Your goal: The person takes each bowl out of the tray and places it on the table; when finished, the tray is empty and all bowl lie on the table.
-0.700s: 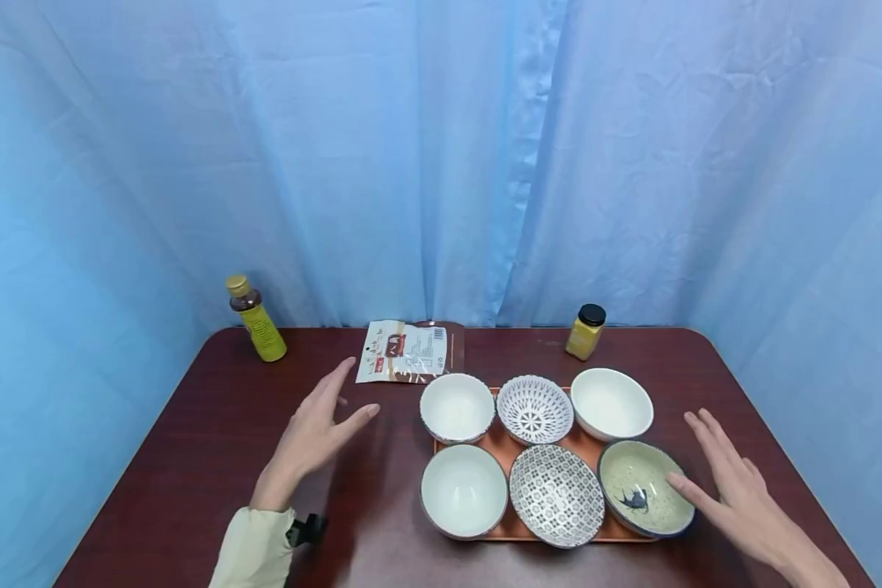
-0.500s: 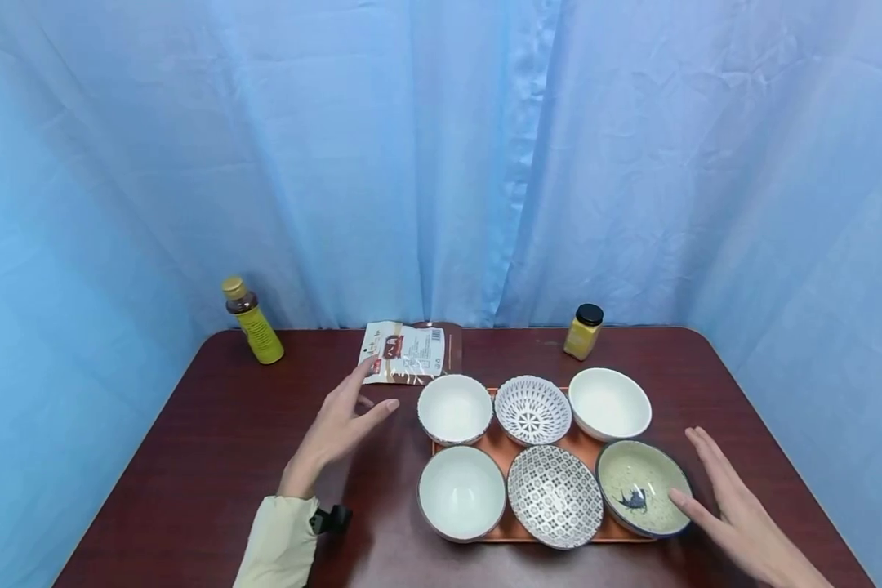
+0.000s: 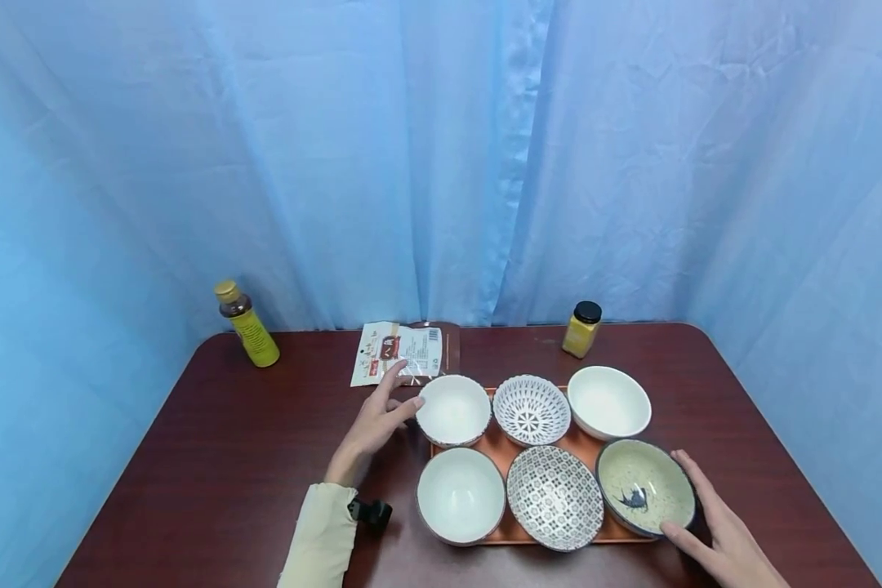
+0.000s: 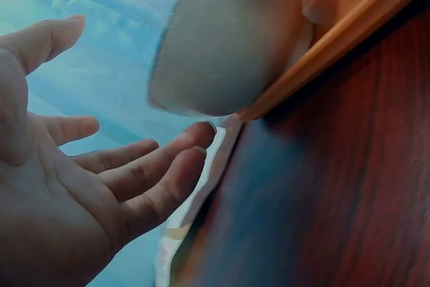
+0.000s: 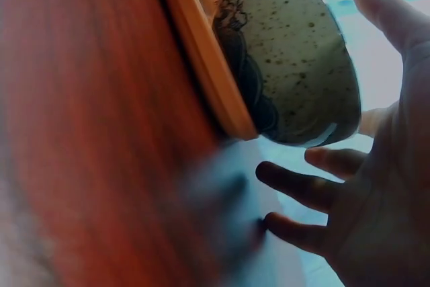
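Note:
My left hand (image 3: 371, 427), fingers spread, is beside the white scallop-rimmed bowl (image 3: 454, 411) at the tray's back left, its thumb tip right at the rim. The left wrist view has the fingers (image 4: 151, 186) apart, with a bowl (image 4: 215, 45) beyond them. On the other side, my right hand (image 3: 720, 531) spreads around the green speckled bowl (image 3: 643, 490), thumb at the near rim and fingertips by the right rim. From the right wrist, that bowl's dark-patterned outside (image 5: 289, 58) shows in front of the loosely extended fingers. Both bowls stand on the orange tray (image 3: 501, 445).
The tray also bears a pale bowl (image 3: 461, 496), a grey patterned bowl (image 3: 554, 498), a lattice-patterned bowl (image 3: 532, 410) and a white bowl (image 3: 609, 402). Behind are a flat packet (image 3: 397, 353), a yellow jar (image 3: 582, 330) and a green-labelled bottle (image 3: 251, 328). Blue curtains (image 3: 456, 163) enclose the table.
My left hand has moved right, from over the table to the back-left bowl's rim. My right hand has come in closer around the green bowl. The bowls stay put on the tray.

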`<move>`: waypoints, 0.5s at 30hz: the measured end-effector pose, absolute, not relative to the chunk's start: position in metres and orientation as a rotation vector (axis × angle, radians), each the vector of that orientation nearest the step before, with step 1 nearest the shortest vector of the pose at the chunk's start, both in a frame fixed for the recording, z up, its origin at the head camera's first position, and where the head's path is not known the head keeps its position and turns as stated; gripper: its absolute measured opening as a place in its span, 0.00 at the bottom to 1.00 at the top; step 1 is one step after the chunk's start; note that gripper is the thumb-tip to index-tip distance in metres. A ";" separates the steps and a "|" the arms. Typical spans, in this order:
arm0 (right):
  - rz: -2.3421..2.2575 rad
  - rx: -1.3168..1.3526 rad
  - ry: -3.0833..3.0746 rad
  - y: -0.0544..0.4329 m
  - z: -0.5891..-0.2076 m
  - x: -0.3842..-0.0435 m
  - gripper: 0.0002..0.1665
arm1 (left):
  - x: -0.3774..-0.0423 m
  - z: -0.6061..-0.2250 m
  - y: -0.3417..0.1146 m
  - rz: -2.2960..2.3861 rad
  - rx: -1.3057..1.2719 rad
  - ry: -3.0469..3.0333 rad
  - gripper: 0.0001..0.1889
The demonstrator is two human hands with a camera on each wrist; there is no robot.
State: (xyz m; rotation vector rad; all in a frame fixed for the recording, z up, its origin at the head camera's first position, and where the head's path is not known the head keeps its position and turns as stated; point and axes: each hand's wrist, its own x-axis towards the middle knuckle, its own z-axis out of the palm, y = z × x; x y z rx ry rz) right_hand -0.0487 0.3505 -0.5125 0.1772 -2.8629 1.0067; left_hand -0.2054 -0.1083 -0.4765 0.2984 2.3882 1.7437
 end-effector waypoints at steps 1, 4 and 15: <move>0.996 0.168 -2.861 0.350 -0.514 -0.048 0.54 | -0.206 -0.479 -0.107 1.757 0.294 2.369 0.40; 0.979 0.144 -2.858 0.347 -0.517 -0.045 0.56 | -0.205 -0.485 -0.105 1.789 0.308 2.327 0.39; 1.080 0.123 -2.778 0.344 -0.525 -0.037 0.62 | -0.210 -0.502 -0.095 1.753 0.455 2.226 0.36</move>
